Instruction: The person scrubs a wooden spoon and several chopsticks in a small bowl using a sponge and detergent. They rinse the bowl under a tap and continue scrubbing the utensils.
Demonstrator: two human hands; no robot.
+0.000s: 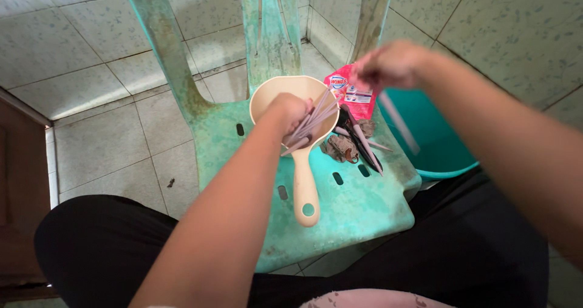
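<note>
A worn, stained turquoise plastic chair [340, 211] fills the middle of the frame, its seat serving as the surface, with a teal plastic tub [437, 144] on the tiled floor at centre right. On the seat lies a cream plastic dipper with a long handle [303, 186], its bowl toward the upper centre. Over that bowl the left hand [290, 111] has its grip clamped on a bundle of thin pale drinking straws [313, 123]. The right hand [392, 64], blurred at upper right, has its grip pinched together, seemingly on a single straw [398, 121]. Beside the dipper sit a red sachet [352, 89] and a crumpled brown wrapper [341, 147]. The step looks like gathering straws one by one; adding this one calls for steady alignment with the bundle.
</note>
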